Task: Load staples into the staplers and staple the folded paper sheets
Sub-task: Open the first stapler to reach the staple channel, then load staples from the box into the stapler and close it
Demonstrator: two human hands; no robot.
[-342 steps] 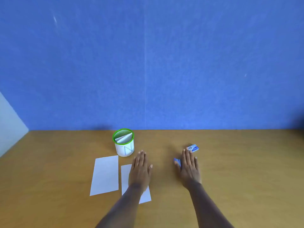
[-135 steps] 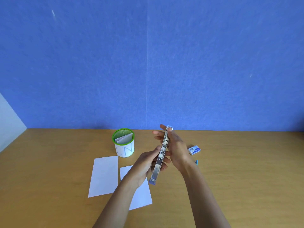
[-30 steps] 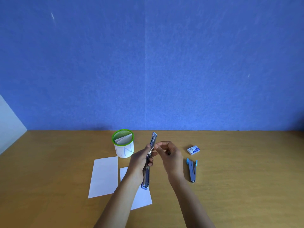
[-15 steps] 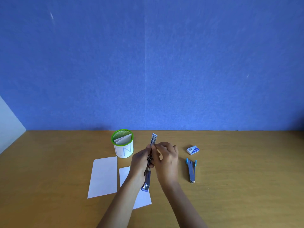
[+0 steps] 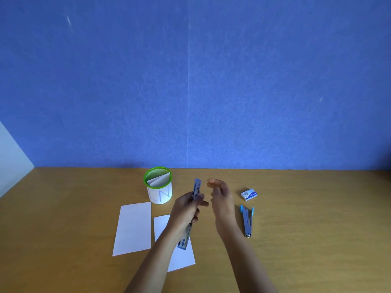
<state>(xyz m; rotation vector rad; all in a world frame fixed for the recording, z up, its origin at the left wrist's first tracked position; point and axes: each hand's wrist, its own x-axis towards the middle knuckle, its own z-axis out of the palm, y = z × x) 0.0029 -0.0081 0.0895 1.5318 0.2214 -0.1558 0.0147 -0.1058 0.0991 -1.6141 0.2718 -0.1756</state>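
My left hand (image 5: 186, 208) grips a blue and silver stapler (image 5: 196, 188) around its middle, swung fully open into one long strip above the table. My right hand (image 5: 221, 196) hovers just right of it, fingers loosely curled, holding nothing that I can see. A second blue stapler (image 5: 247, 220) lies partly open on the table to the right. A small blue staple box (image 5: 249, 194) sits behind it. Two folded white paper sheets lie flat: one (image 5: 133, 228) at the left, the other (image 5: 179, 256) partly under my left forearm.
A white cup with a green rim (image 5: 159, 190) stands behind the sheets and holds more folded paper. The wooden table (image 5: 317, 229) runs back to a blue wall (image 5: 190, 81). A pale surface (image 5: 10, 157) borders the far left.
My right hand has come off the open stapler and moved a little to the right. My left hand still holds the stapler in about the same place.
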